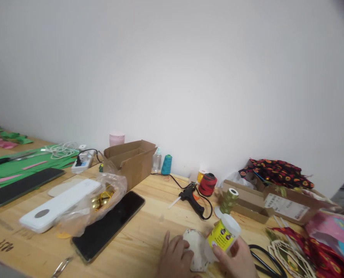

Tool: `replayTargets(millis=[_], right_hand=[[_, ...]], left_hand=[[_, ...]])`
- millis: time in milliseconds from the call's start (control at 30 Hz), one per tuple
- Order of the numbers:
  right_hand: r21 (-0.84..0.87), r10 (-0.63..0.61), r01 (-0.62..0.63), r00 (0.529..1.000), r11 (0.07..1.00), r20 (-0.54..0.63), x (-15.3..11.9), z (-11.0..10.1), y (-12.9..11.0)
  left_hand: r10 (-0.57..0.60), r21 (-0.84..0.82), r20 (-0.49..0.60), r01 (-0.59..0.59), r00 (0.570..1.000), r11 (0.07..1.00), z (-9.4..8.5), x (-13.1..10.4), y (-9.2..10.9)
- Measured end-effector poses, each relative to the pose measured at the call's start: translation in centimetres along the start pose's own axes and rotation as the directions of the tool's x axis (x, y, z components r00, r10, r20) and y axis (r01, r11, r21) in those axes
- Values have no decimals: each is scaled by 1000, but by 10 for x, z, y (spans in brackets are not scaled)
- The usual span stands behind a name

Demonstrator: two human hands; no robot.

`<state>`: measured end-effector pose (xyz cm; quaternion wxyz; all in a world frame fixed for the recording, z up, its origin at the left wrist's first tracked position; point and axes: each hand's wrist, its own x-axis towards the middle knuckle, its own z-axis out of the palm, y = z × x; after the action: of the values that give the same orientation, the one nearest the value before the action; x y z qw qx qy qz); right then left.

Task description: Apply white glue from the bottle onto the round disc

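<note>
My right hand (238, 258) is wrapped round a white plastic bottle (223, 235) with a yellow label, tilted low over the table. Its lower left end is right beside a flat white piece (195, 247) with a scalloped, speckled edge, and hides part of it. I cannot tell whether bottle and piece touch. Against the left side of the piece are the bent fingers of my left hand (176, 256), holding it on the wood. A black glue gun (193, 200) with a white glue stick lies beyond the hands. A green thread spool (229, 200) stands behind the bottle.
Red (208, 184) and teal (166, 165) thread cones stand near the wall. An open cardboard box (137, 162), black phone (109, 226), white power bank (60, 204) and plastic bag (86, 210) lie left. Black-handled scissors (269, 262) and patterned fabric (319, 247) are right.
</note>
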<state>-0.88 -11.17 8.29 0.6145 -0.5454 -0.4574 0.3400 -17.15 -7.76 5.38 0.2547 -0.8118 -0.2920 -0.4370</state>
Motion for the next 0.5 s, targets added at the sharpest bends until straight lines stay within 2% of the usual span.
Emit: replayTargets(millis=[100,167,233,267,333,400,467,500], right_hand=[[101,35,-37,999,994,24,4,1,1],[209,77,-66,996,976,-44,10,-1,3],[417,140,-82,984,905,-110,17,-7,4],[537,185,-101,977,837,-105,19,-12,3],[723,266,-182,964,666,-2,20,-25,2],[781,336,-319,930,537,149,15,-40,-1],[769,367,-427,891,476,268,7,-54,-3],[764,372,-447,882,466,289,1,-60,-4]], left_hand=[[40,-9,69,-40,997,999,1,-4,-5],[73,-22,140,-71,987,997,4,-9,-7],[83,-37,167,-78,983,996,9,-14,-6],[72,-37,158,-67,985,997,12,-17,-4],[8,-6,153,-7,988,1000,16,-20,2],[-90,66,212,78,973,995,19,-20,4],[-58,90,248,37,967,995,18,-19,2],[26,76,230,-44,973,996,17,-17,-1]])
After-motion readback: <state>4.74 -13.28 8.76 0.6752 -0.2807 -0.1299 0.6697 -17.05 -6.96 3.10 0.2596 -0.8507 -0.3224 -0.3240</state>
